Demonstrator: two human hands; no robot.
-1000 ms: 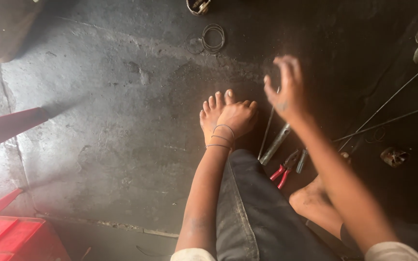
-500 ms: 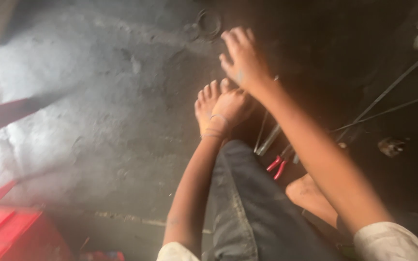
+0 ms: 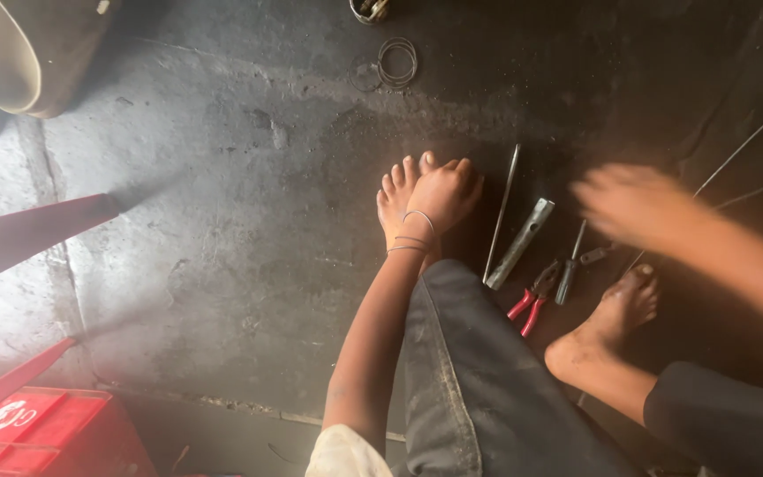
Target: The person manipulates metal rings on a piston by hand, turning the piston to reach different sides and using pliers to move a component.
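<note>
The tools lie in a small bunch on the dark floor [image 3: 222, 203], at about 3 o'clock from the middle of the view. There is a grey metal tube [image 3: 521, 242], a thin rod [image 3: 500, 212] just beside it, a screwdriver [image 3: 570, 272] and pliers [image 3: 530, 300] with red handles. The right hand [image 3: 633, 201] hangs over them at 3 o'clock. It is blurry, with the fingers spread a bit, and it holds nothing that can be seen. The left hand [image 3: 446, 193] rests on top of a bare foot [image 3: 396, 199] near the middle, fingers curled down over the toes. Thin bangles sit on that wrist. The other bare foot [image 3: 615, 314] is at 4 o'clock, just beside the screwdriver. Wire rings [image 3: 396, 62] lie at 12 o'clock. A red crate [image 3: 41, 428] is at 8 o'clock.
</note>
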